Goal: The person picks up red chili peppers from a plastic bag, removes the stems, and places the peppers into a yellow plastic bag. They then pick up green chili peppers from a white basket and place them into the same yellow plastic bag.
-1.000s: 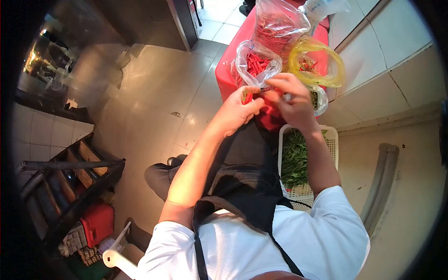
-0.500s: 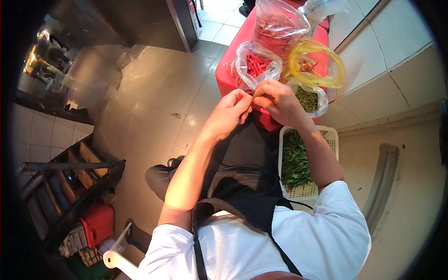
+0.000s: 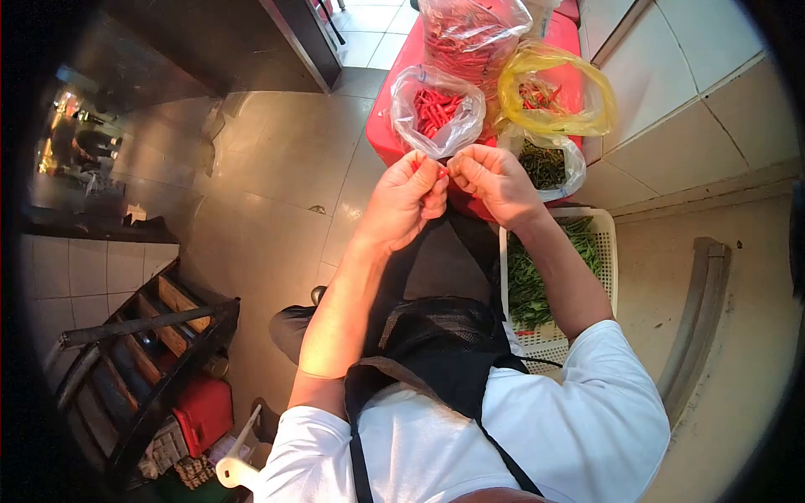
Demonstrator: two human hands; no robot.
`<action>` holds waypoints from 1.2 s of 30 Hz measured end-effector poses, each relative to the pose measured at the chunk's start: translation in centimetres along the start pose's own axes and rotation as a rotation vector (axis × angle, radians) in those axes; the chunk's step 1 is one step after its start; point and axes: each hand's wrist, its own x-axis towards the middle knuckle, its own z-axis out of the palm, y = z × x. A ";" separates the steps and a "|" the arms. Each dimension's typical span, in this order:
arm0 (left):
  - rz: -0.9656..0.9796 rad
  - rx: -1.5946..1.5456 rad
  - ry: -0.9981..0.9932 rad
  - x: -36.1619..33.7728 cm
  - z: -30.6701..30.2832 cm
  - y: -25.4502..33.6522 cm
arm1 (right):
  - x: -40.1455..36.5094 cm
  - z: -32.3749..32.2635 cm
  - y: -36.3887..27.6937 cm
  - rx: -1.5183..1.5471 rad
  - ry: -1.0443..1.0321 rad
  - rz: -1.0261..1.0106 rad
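My left hand (image 3: 404, 199) is closed around a red chili pepper (image 3: 441, 173), mostly hidden by the fingers. Thumb and forefinger of my right hand (image 3: 496, 181) are pinched together at the pepper's end; whatever they grip is too small to make out. Just beyond my hands stands a clear plastic bag (image 3: 401, 109) holding red chili peppers (image 3: 434, 109). A yellow bag (image 3: 600, 92) to its right contains some red peppers and stems. Closer to me, another clear bag (image 3: 575, 168) holds green stems (image 3: 541, 164).
The bags rest on a red stool or table (image 3: 382, 138), along with a large clear bag of red chilies (image 3: 470, 42). A white basket (image 3: 610, 251) with leafy greens (image 3: 537, 289) is by my right arm. A tiled wall (image 3: 662, 159) runs along the right; a dark ladder-like frame (image 3: 159, 369) stands left.
My view has shifted slightly, so the bags and basket sit differently in the picture. Both hands stay together at the pepper, the right hand's fingers now more tightly pinched.
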 end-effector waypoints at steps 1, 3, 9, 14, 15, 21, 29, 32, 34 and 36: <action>0.001 0.004 0.023 0.1 0.1 0.1 | -0.2 -0.3 -0.2 -0.058 0.060 -0.019; 0.010 0.014 0.063 0.5 0.3 0.4 | -0.6 -1.5 -1.1 -0.178 0.179 -0.064; 0.111 0.737 0.244 4.5 2.7 4.1 | -2.6 -8.6 -3.2 -1.286 0.461 -0.311; 0.223 1.682 0.347 11.3 -0.2 4.8 | -2.9 -10.6 -4.0 -1.211 0.547 -0.254; 0.112 1.757 0.367 12.0 0.0 4.6 | -2.8 -10.5 -4.5 -1.141 0.557 -0.191; 0.414 1.632 0.239 13.4 0.4 1.5 | 3.9 -15.8 -6.5 -1.337 0.458 -0.276; 0.515 1.391 0.248 4.8 3.5 2.3 | 14.8 -31.1 3.5 -1.613 0.099 0.008; 0.414 1.264 0.253 2.3 3.2 3.7 | 14.4 -27.6 2.1 -1.697 0.052 -0.140; 0.462 1.243 0.281 1.5 2.4 3.8 | 14.7 -28.0 2.4 -1.613 0.060 -0.080; 0.443 1.231 0.300 1.0 2.0 3.9 | 14.6 -28.2 2.3 -1.429 0.061 0.002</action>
